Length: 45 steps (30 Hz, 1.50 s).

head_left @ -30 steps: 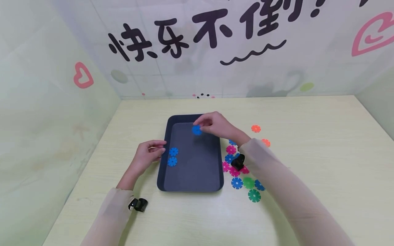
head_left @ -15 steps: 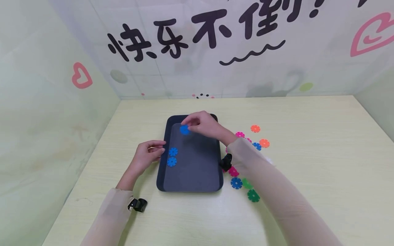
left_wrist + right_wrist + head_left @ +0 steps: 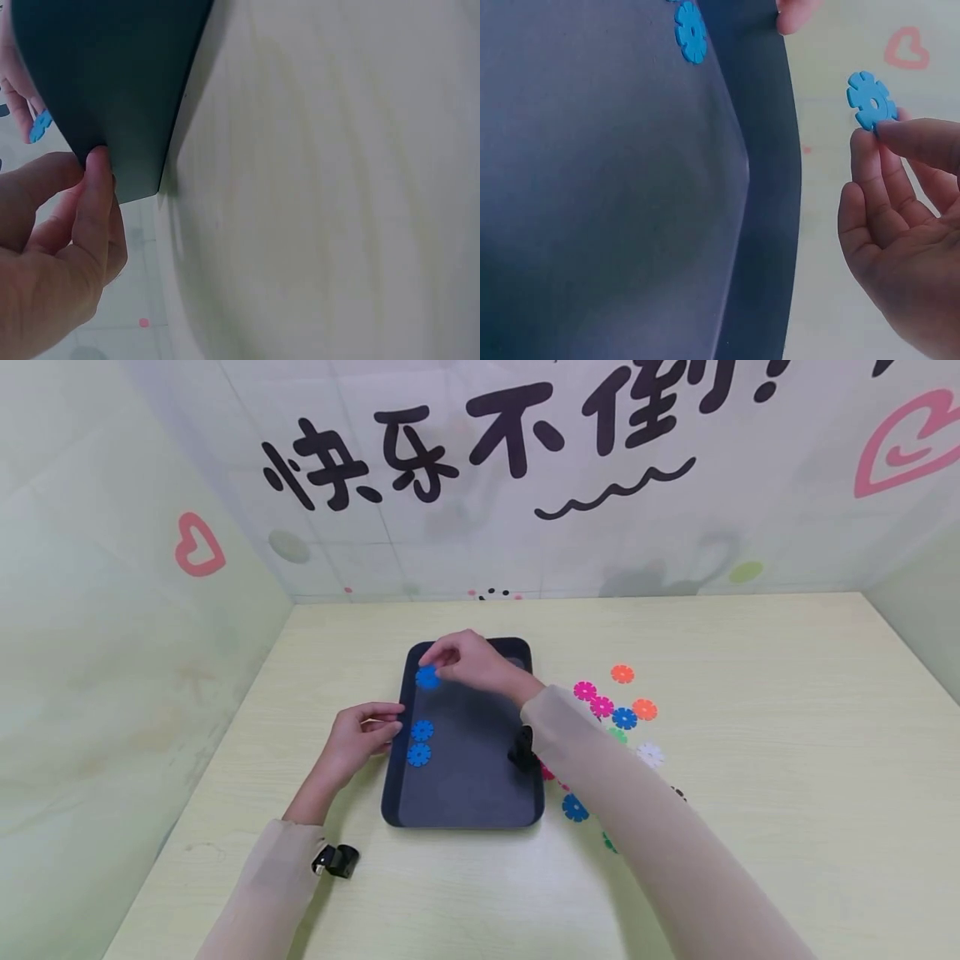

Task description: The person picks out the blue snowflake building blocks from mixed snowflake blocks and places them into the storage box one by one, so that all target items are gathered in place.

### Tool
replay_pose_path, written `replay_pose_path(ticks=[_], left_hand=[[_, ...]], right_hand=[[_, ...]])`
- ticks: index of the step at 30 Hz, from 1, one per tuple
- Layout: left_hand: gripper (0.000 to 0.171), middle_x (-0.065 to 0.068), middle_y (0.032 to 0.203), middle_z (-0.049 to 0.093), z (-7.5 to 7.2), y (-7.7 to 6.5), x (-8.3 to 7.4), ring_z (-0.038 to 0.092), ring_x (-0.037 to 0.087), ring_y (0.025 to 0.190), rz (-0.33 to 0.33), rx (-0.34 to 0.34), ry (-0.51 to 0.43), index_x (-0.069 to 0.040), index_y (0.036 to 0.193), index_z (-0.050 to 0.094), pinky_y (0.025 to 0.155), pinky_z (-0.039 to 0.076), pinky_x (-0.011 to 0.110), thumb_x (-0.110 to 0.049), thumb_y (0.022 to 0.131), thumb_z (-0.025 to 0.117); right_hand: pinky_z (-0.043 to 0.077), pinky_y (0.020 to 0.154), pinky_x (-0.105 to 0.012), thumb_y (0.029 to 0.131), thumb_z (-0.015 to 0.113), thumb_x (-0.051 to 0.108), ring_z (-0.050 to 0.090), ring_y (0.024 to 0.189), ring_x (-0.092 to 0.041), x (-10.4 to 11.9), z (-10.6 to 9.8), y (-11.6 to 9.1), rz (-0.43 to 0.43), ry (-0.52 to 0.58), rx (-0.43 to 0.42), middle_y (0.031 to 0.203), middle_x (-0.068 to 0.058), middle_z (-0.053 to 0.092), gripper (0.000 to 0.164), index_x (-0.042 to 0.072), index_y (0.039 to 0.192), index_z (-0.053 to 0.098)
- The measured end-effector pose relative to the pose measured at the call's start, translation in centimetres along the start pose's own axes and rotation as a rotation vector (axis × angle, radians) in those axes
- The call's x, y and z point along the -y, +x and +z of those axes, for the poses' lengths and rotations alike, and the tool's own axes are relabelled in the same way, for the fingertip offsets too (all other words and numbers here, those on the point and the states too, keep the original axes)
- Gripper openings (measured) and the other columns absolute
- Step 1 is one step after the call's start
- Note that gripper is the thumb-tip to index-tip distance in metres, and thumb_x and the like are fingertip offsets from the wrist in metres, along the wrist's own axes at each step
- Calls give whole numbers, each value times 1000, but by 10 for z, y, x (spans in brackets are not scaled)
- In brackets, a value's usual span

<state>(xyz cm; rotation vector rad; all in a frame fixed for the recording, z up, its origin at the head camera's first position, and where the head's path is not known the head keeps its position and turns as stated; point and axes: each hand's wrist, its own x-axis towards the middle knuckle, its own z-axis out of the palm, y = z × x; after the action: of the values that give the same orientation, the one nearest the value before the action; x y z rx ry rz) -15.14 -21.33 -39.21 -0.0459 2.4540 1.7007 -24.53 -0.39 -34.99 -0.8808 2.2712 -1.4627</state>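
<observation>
My right hand (image 3: 474, 662) pinches a blue notched plastic disc (image 3: 868, 99) between thumb and fingertip, above the far left part of a dark tray (image 3: 472, 793). Two more blue notched discs (image 3: 422, 742) lie flat inside the tray by its left wall, one in front of the other. My left hand (image 3: 363, 735) grips the tray's left rim; in the left wrist view its thumb and fingers (image 3: 94, 195) pinch the edge of the tray wall.
To the right of the tray lie loose notched discs: pink ones (image 3: 585, 691), orange ones (image 3: 644, 709), blue ones (image 3: 624, 718), a white one (image 3: 650, 755) and green ones. My right sleeve (image 3: 637, 810) hides part of them. A printed wall (image 3: 450, 552) stands behind the table.
My right hand has carried the blue disc leftward across the tray, from its middle to near the left wall. The left hand has stayed at the rim.
</observation>
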Motion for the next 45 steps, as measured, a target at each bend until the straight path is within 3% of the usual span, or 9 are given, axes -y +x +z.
replay_pose_path(ticks=[16,22,45], left_hand=[[33,18,99,56,-2,1,2,59,12,76,10,0,-3,6,119,56,65,54,27,-4,88,60],[33,18,99,56,-2,2,2,59,12,76,16,1,0,7,119,56,65,54,26,-4,88,60],[31,17,98,56,-2,4,3,59,13,74,2,-3,14,5,117,58,64,54,27,-3,88,60]], right_hand=[[48,66,-22,85,59,-4,57,76,-16,-20,20,18,155,-59,62,87,-8,64,20,2,102,69],[46,60,-20,85,58,-3,55,70,-16,-28,26,19,177,-74,51,86,-8,65,21,2,102,69],[47,64,-20,83,62,1,57,72,-14,-39,38,19,187,-139,14,85,-7,67,18,3,100,71]])
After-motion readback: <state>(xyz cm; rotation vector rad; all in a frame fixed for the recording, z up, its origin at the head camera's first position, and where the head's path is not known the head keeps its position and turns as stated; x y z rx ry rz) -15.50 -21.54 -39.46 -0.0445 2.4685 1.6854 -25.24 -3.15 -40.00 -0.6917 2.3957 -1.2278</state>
